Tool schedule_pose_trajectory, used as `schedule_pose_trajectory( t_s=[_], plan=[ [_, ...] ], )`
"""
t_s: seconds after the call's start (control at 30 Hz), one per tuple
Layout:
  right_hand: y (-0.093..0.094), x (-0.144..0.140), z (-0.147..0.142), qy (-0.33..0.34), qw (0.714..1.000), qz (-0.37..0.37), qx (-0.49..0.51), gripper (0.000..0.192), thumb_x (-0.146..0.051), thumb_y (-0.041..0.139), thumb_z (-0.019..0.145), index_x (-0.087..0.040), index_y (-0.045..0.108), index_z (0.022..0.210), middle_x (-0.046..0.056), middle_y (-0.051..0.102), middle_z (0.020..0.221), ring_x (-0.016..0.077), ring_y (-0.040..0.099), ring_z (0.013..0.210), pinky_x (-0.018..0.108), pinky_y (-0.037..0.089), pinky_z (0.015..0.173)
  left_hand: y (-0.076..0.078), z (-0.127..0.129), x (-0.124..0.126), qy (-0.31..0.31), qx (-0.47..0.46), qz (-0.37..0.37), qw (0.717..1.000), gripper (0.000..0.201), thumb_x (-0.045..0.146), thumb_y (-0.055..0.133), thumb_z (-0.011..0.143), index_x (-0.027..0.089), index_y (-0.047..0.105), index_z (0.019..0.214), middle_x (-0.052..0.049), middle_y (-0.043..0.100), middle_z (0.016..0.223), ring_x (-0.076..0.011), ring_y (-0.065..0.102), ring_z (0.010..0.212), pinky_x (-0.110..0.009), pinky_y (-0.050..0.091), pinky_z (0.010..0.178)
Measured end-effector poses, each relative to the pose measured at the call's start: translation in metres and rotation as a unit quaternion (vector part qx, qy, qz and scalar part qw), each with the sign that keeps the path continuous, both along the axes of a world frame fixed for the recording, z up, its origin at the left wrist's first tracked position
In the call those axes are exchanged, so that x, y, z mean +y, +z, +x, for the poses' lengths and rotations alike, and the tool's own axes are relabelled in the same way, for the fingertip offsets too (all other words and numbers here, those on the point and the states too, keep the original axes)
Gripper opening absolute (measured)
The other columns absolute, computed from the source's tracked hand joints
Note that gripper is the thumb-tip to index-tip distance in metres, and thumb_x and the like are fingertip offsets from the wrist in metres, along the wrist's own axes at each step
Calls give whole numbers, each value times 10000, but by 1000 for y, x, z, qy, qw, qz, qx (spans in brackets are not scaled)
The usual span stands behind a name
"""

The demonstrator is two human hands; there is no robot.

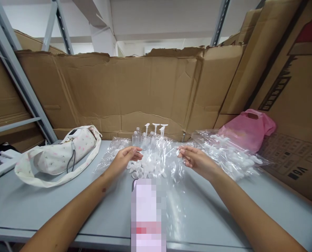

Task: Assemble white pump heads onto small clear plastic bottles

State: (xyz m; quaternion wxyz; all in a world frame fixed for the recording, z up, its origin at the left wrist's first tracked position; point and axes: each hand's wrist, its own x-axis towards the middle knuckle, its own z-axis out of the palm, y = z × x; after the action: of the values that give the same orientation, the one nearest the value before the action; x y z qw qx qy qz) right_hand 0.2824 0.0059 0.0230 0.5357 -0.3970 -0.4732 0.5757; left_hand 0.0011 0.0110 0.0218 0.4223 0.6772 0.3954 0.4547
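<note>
My left hand reaches over a clear plastic bag spread on the grey table, fingers pinched together at its left side; whether it grips the film is unclear. My right hand touches the bag's right side with its fingers loosely curled. Between the hands lies a heap of small white plastic caps. Just behind them stand a few small clear bottles and white pump tops.
A floral cloth bag lies at the left. A second clear bag of white parts and a pink plastic bag lie at the right. Cardboard sheets wall the back and right. A blurred-out object sits near the front edge.
</note>
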Motion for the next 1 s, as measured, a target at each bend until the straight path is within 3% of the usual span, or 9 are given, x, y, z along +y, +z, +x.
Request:
schedule_pose_trajectory(
  t_s=[0.13, 0.33, 0.47, 0.6, 0.77, 1.0],
  plan=[
    [-6, -8, -17, 63, 995, -14, -75, 281, -347, 701, 704, -186, 630, 924, -2, 647, 677, 37, 447, 405, 158, 332, 380, -5, 12, -7, -62, -58, -100, 991, 442, 533, 470, 842, 163, 561, 1064, -91, 666, 939, -175, 645, 800, -294, 486, 701],
    [-15, -13, -28, 127, 980, 0, -156, 351, -358, 662, 722, -189, 587, 1020, 3, 641, 682, 76, 487, 423, 211, 332, 423, -6, 31, -20, -17, -59, -117, 991, 386, 513, 554, 796, 147, 573, 918, -14, 582, 766, -110, 576, 620, -221, 411, 543],
    [-18, -14, -32, 99, 980, 14, -174, 329, -419, 610, 756, -176, 601, 979, -2, 605, 630, 67, 425, 402, 220, 282, 416, -9, 32, -20, -5, -61, -130, 990, 351, 487, 598, 767, 150, 598, 866, 26, 507, 694, -82, 475, 555, -214, 385, 510],
    [-16, -16, -37, 55, 981, 19, -183, 331, -496, 586, 756, -170, 609, 809, -12, 575, 601, 53, 353, 394, 218, 246, 407, -12, 31, -17, -7, -80, -115, 990, 327, 454, 628, 751, 147, 630, 864, -1, 565, 752, -101, 498, 621, -219, 378, 544],
    [-15, -14, -37, 19, 983, 39, -178, 332, -502, 637, 709, -171, 611, 713, -24, 534, 563, 63, 365, 422, 229, 283, 431, -15, 31, -14, 9, -94, -121, 988, 334, 446, 618, 758, 146, 677, 893, -23, 616, 757, -119, 523, 673, -231, 387, 629],
    [-18, -12, -35, 22, 980, 65, -187, 363, -530, 569, 766, -177, 609, 691, -45, 443, 416, 91, 360, 427, 244, 266, 461, -19, 30, -14, 1, -68, -93, 993, 364, 478, 520, 818, 169, 678, 927, -8, 594, 671, -129, 525, 639, -231, 381, 600]
  ],
)
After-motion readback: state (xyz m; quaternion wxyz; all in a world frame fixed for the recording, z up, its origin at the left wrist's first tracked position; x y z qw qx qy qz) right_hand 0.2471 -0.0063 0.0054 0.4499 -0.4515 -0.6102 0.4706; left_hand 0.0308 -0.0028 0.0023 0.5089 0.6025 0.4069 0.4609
